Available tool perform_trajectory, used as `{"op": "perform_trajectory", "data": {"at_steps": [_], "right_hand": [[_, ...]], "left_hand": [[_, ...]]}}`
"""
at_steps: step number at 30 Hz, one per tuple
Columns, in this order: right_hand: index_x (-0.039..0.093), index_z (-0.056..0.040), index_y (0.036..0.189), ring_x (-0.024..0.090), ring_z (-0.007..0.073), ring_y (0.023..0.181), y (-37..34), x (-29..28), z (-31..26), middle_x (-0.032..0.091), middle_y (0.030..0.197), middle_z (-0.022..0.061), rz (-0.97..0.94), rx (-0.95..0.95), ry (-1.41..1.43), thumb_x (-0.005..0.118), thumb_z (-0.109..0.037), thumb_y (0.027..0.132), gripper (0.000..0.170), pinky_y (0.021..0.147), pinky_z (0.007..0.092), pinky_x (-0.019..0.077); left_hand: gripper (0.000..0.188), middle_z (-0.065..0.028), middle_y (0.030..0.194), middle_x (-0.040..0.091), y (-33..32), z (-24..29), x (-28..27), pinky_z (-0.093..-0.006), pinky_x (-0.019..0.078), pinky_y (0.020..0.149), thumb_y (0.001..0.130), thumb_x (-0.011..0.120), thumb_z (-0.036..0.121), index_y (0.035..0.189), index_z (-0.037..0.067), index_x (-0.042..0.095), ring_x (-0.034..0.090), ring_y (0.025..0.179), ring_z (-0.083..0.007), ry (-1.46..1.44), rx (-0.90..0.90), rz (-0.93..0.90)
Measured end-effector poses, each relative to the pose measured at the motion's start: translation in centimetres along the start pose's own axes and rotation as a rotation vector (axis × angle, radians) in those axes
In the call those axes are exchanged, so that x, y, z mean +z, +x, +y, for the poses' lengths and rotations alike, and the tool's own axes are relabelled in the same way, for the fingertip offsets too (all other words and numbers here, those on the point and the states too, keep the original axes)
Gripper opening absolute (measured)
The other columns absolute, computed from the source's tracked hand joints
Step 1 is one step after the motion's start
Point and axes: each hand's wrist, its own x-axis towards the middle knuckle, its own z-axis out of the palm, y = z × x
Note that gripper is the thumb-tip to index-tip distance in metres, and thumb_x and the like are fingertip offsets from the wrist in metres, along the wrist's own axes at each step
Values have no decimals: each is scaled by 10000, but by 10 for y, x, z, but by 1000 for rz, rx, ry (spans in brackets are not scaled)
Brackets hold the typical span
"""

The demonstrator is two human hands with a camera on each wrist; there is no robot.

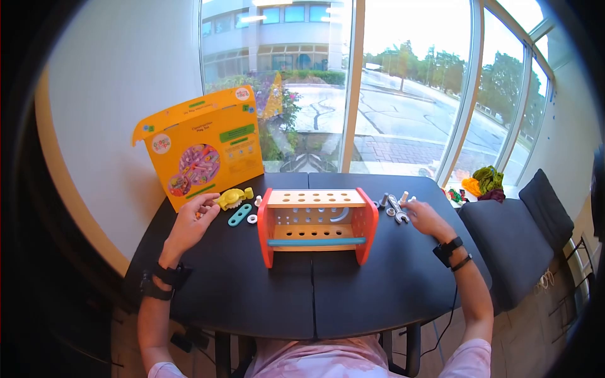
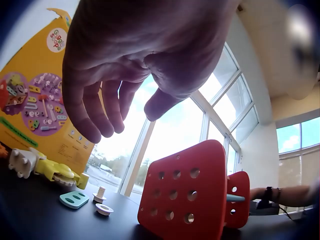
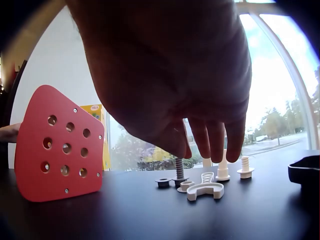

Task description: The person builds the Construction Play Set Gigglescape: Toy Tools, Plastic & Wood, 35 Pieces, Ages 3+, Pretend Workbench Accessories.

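A toy workbench (image 1: 316, 234) with red side panels and a blue bar stands mid-table. The left hand (image 1: 192, 223) is beside a yellow toy piece (image 1: 230, 199); in the left wrist view this hand (image 2: 145, 55) hangs with loosely bent fingers, holding nothing. Near it lie a teal two-hole plate (image 1: 239, 215), a white ring (image 1: 252, 218) and a white bolt (image 2: 100, 194). The right hand (image 1: 428, 220) reaches over a grey-white wrench (image 1: 398, 210). In the right wrist view its fingers point down by a white bolt (image 3: 223, 171); contact cannot be told. A grey bolt (image 3: 179, 170) stands nearby.
A yellow box (image 1: 205, 148) stands at the back left of the black table (image 1: 271, 290). Windows are behind the table. A dark cushioned chair (image 1: 510, 239) is at the right, with coloured items (image 1: 484, 183) near the window. A black object (image 3: 304, 171) shows at the right wrist view's edge.
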Motion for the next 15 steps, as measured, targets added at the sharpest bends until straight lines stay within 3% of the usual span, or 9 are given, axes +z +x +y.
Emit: {"op": "perform_trajectory", "data": {"at_steps": [2, 3, 6, 11, 15], "right_hand": [[765, -77, 1241, 706, 448, 1173, -2, 13, 0, 766, 1211, 245, 12, -76, 2, 597, -128, 1038, 268, 1033, 538, 557], [765, -76, 1234, 705, 443, 1175, -3, 14, 3, 773, 1202, 236, -177, 55, -21, 604, -130, 1031, 265, 1053, 541, 552], [760, -68, 1245, 702, 430, 1189, -6, -3, -28, 774, 1190, 231, -252, 103, -93, 612, -119, 1014, 279, 1062, 527, 551], [737, -71, 1285, 705, 408, 1163, -10, 5, -29, 765, 1148, 181, -43, -38, -205, 604, 43, 947, 381, 1015, 512, 568], [735, -73, 1289, 718, 400, 1135, -12, 18, -2, 758, 1134, 184, -160, -129, -247, 617, 74, 924, 411, 998, 499, 577]], "left_hand": [[385, -59, 1101, 747, 0, -1, 0, -298, 566, 824, 1045, 743, 199, 1383, 16, 732, 652, 890, -121, 16, -14, -15], [369, -63, 1095, 751, -2, 1, -1, -300, 568, 820, 1043, 745, 195, 1365, 15, 741, 657, 882, -126, 38, -23, -25], [326, -61, 1046, 756, -5, 14, 7, -298, 563, 800, 1038, 752, 186, 1312, 11, 768, 659, 859, -124, 99, -24, -59], [279, -57, 981, 763, 4, 11, 14, -289, 549, 768, 1009, 778, 176, 1232, 11, 807, 652, 828, -107, 208, -2, -99], [290, -117, 1022, 801, 17, -9, 25, -359, 584, 772, 961, 786, 189, 1201, 29, 815, 732, 840, -198, 282, 40, -167]]}}
